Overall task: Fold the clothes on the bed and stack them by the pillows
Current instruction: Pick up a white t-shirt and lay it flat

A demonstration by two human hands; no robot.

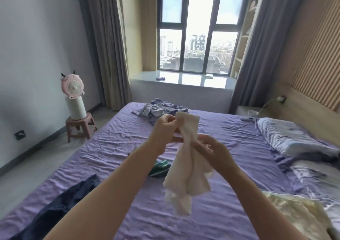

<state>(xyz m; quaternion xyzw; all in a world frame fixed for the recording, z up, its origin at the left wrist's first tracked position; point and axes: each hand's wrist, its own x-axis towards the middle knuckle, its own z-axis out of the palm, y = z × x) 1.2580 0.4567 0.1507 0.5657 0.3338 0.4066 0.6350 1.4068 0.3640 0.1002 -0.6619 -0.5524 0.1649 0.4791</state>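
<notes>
Head view: one white garment (185, 164) hangs above the bed (114, 147), pinched by the left hand (164, 129) near its top and the right hand (211, 149) lower down. Three more garments lie loose: navy (60, 204), green (160, 167), lilac heap (160, 110). Two pillows (287, 136) line the right edge.

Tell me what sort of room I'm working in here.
A bedroom, most likely in a high-rise flat: a wide bed with a purple sheet, pillows by the slatted headboard, and a curtained bay window looking out over city towers.
</notes>
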